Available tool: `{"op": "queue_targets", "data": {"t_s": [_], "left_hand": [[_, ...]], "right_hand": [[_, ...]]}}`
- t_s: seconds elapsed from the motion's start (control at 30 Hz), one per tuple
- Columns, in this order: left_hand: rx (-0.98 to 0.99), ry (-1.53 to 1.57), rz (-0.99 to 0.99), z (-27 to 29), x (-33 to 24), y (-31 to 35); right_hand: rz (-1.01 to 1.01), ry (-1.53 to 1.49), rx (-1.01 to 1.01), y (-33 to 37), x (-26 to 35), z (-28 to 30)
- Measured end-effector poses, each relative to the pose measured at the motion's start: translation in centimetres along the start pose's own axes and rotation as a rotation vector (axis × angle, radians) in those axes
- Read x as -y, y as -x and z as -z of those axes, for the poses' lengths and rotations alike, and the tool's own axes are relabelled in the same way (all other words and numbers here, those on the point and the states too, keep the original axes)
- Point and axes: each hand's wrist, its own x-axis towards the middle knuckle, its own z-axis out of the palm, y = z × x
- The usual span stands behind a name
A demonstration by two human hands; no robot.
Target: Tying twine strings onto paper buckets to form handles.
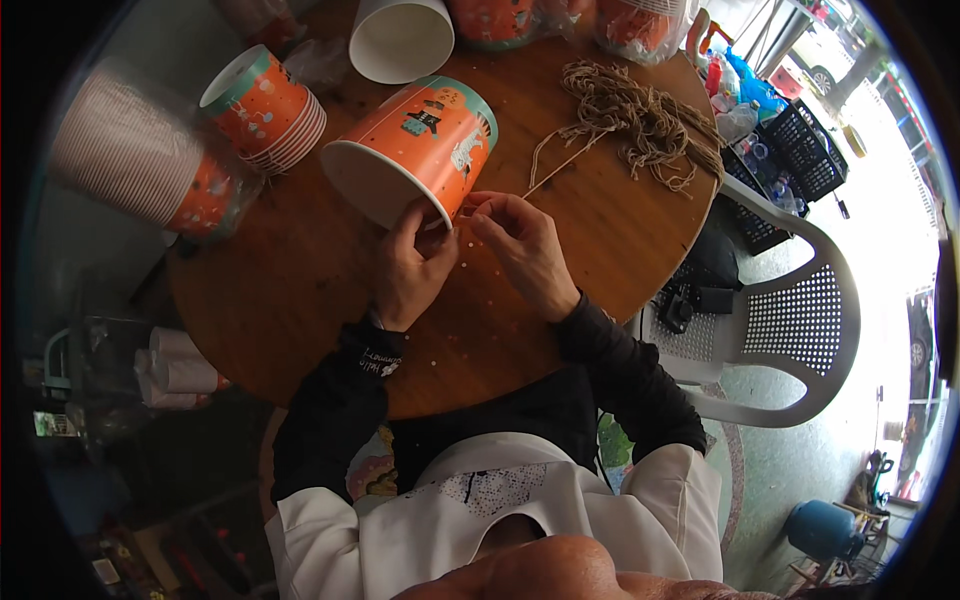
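A large orange paper bucket point(432, 130) with printed figures and a green band lies tilted on the table, its white-rimmed mouth toward me. My left hand point(412, 270) grips that rim, with some fingers inside the mouth. Close beside it, my right hand point(525, 245) pinches the end of a tan string at the rim's right side. The string point(562, 170) runs up and right from these fingers to a loose tangled heap of string point(640, 115). Exactly how the string meets the bucket is hidden by my fingers.
Stacked paper buckets point(265, 115) and a long bagged stack of cups point(140, 150) stand at the left. A white-mouthed bucket point(400, 40) lies behind. On the right are a grey plastic chair point(800, 315) holding a dark camera point(678, 308) and black crates point(805, 150) of bottles.
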Motion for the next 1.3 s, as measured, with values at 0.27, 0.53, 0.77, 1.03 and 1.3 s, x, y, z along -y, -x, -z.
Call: {"op": "queue_targets", "data": {"t_s": [0.27,0.53,0.77,1.03,1.3], "left_hand": [[0.016,0.058,0.007,-0.8,0.1,0.0],[0.049,-0.016,-0.019,-1.1,-0.7,-0.2],[0.03,-0.239,-0.158,-1.4,-2.0,0.1],[-0.007,-0.311,-0.172,-2.0,-0.3,-0.5],[-0.029,-0.688,-0.318,1.2,4.9,-2.1]], "right_hand": [[0.002,-0.001,-0.03,0.0,-0.2,0.2],[0.03,0.001,-0.052,-0.2,-1.1,0.3],[0.073,0.112,-0.082,-0.2,-1.3,0.9],[0.164,0.367,-0.003,-0.6,-0.9,2.7],[0.416,1.173,-0.288,-8.9,1.3,16.5]]}}
